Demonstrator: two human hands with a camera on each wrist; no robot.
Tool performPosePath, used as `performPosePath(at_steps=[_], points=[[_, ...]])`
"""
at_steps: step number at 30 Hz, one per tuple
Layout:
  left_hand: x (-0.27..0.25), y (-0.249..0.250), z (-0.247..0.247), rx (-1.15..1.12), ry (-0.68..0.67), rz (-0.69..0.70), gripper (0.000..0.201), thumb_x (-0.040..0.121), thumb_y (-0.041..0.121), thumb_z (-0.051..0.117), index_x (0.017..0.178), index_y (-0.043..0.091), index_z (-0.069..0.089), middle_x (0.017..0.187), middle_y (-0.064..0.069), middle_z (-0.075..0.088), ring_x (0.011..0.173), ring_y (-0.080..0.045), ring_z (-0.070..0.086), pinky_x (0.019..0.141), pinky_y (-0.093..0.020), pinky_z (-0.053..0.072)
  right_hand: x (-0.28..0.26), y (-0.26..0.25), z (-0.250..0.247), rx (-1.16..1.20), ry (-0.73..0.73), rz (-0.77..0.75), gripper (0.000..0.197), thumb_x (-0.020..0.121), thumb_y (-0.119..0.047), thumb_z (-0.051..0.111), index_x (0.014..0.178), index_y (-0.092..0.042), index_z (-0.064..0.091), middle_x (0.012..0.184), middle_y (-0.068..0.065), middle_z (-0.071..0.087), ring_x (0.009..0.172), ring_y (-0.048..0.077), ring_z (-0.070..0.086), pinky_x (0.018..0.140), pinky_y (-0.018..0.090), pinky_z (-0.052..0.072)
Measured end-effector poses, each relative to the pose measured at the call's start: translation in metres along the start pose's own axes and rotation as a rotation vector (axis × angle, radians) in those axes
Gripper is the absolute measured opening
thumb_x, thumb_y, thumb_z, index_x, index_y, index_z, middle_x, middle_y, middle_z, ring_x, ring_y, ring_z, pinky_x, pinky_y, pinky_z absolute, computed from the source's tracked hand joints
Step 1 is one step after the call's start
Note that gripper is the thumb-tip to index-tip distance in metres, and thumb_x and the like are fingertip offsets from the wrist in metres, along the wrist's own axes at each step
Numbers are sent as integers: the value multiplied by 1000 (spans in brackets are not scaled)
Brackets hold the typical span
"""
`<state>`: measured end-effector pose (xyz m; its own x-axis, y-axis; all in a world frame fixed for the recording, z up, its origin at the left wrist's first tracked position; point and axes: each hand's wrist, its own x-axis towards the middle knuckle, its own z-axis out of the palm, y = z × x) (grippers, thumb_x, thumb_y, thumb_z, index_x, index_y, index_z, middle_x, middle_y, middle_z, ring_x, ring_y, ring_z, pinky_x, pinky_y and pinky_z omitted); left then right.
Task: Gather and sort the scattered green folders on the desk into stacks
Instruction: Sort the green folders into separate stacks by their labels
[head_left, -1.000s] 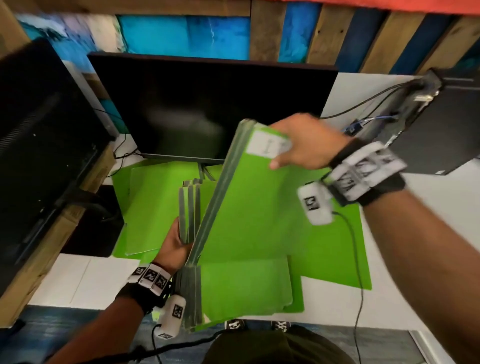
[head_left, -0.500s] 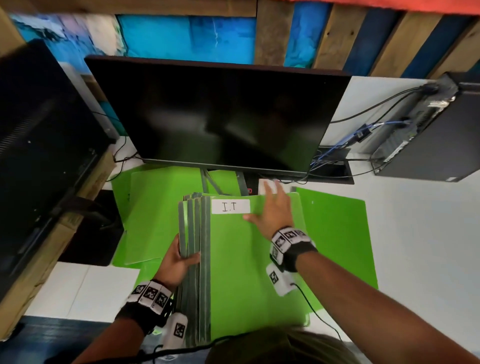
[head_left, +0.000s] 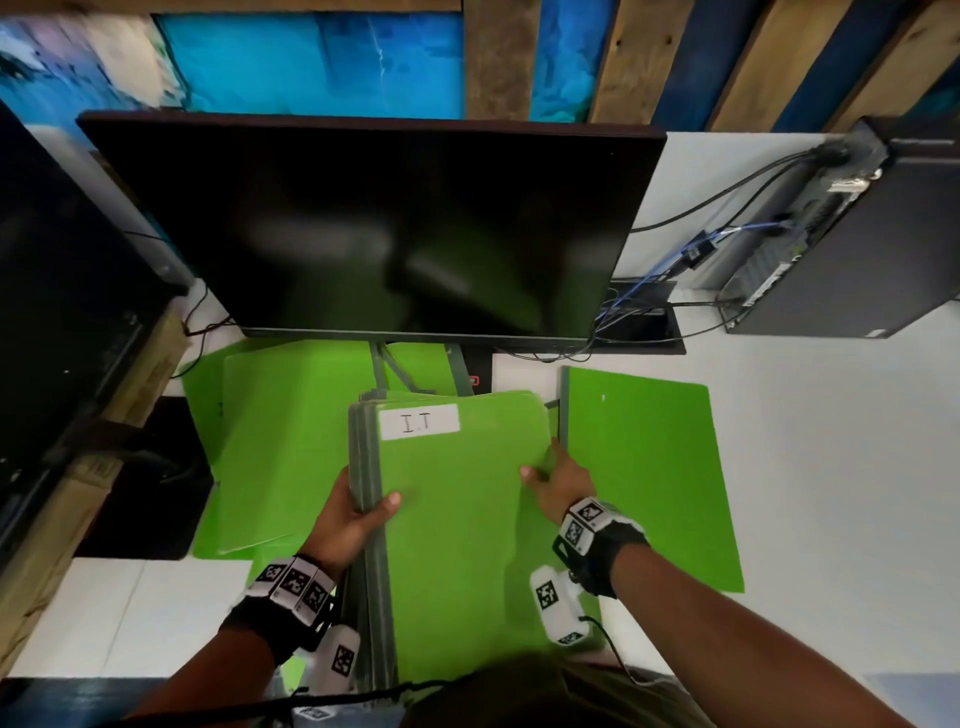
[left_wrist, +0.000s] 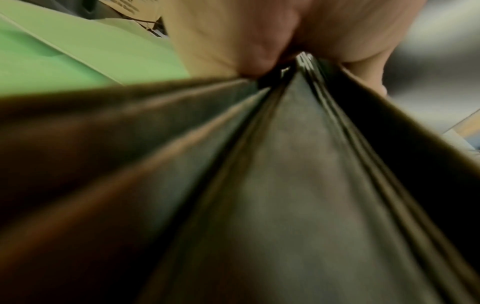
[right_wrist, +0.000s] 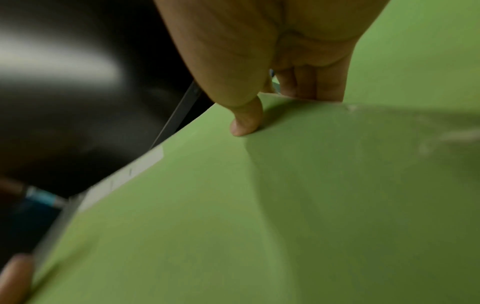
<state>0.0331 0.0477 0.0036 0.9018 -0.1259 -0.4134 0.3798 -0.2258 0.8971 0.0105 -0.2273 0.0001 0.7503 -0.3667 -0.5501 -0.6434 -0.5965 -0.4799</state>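
A: Where do you stand with the bundle?

B: Your left hand (head_left: 349, 512) is clamped on the spine edge of the gathered stack (head_left: 457, 530), thumb curled over the top cover, fingers underneath. The left wrist view shows several spines fanning apart just below the grip. Your right hand (head_left: 561, 486) pinches the stack's right edge, thumb on the cover, fingers tucked beneath. The top folder carries a white label (head_left: 420, 422) reading "I.T".

A: And the rest of the folders?

B: The stack sits at the middle of the view, below the monitor (head_left: 384, 228). A single folder (head_left: 644, 478) lies flat on the white surface (head_left: 831, 467) at 3 o'clock of it, just beside your right hand. More loose folders (head_left: 275, 447) lie overlapped at 9 o'clock, partly under the monitor's lower edge.

A: What could go wrong?

B: I'd judge slippage the main risk. The covers look smooth, and the spines are already splaying, so a loosened left thumb could let the lower folders slide out toward you. The top cover also bows under your right thumb; press harder and it may crease.

A: Anything near the monitor?

B: The stack's far edge sits close to the monitor stand (head_left: 395, 369). Push forward while squaring up and you could catch it.
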Motion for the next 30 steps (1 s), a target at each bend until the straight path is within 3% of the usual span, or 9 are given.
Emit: performPosePath(at_steps=[5, 7, 9, 11, 13, 17, 21, 27, 30], points=[[1, 6, 5, 80, 39, 12, 62, 71, 10, 80, 119, 16, 41, 104, 14, 57, 93, -1, 56, 85, -29, 45, 11, -15, -2, -214, -32, -26, 77, 93, -48, 45, 151, -15, 6, 140, 16, 49, 121, 34, 54, 97, 42, 48], [-1, 0, 0, 56, 60, 19, 67, 64, 15, 86, 118, 12, 48, 105, 6, 65, 93, -7, 63, 81, -28, 50, 12, -21, 0, -221, -76, -41, 74, 96, -45, 42, 151, -12, 6, 141, 17, 48, 124, 35, 50, 100, 41, 45], [-3, -8, -12, 11, 85, 14, 75, 55, 27, 91, 118, 12, 54, 106, -2, 70, 91, -19, 67, 76, -31, 54, 11, -24, -6, -111, -90, -114, 60, 97, -41, 40, 148, -13, 25, 142, 13, 48, 127, 32, 48, 103, 37, 40], [-5, -12, -30, -28, 115, 21, 71, 53, 25, 91, 114, 8, 59, 105, -9, 72, 86, -23, 69, 69, -29, 56, 18, -17, -15, 25, -75, -159, 41, 98, -35, 43, 133, -17, 52, 134, 9, 57, 120, 27, 55, 102, 33, 42], [-6, -14, -52, -53, 143, 23, 66, 53, 22, 89, 111, 5, 62, 102, -14, 72, 83, -24, 69, 70, -31, 58, 29, 5, -23, 21, -11, -143, 31, 95, -27, 49, 121, -19, 63, 127, 8, 61, 114, 26, 58, 97, 27, 44], [-11, -8, -89, -120, 196, 33, 46, 67, 3, 80, 110, 7, 64, 98, -7, 75, 77, -19, 71, 68, -29, 58, 35, 77, -54, -112, 305, 182, 57, 81, -34, 64, 134, -19, 49, 140, 14, 43, 128, 32, 42, 104, 43, 39], [-15, -8, -114, -119, 229, 29, 36, 73, -7, 71, 102, 12, 67, 93, 0, 75, 75, -15, 72, 64, -26, 59, 32, 135, -77, -134, 297, 596, 102, 63, -57, 76, 137, -2, 33, 137, 22, 37, 130, 35, 35, 105, 49, 34], [-8, -22, -117, -78, 253, 21, 44, 76, -4, 71, 117, 7, 60, 98, -6, 71, 72, -8, 71, 64, -21, 58, 44, 145, -84, 126, 184, 567, 113, 63, -21, 87, 146, -4, 13, 144, 25, 35, 131, 38, 39, 106, 47, 35], [-2, -27, -118, -72, 252, 1, 44, 77, -4, 70, 119, 3, 59, 105, -17, 67, 71, -5, 71, 65, -18, 57, 42, 131, -71, 191, 78, 491, 95, 66, -21, 84, 142, -10, 28, 139, 22, 45, 123, 36, 49, 101, 41, 43]])
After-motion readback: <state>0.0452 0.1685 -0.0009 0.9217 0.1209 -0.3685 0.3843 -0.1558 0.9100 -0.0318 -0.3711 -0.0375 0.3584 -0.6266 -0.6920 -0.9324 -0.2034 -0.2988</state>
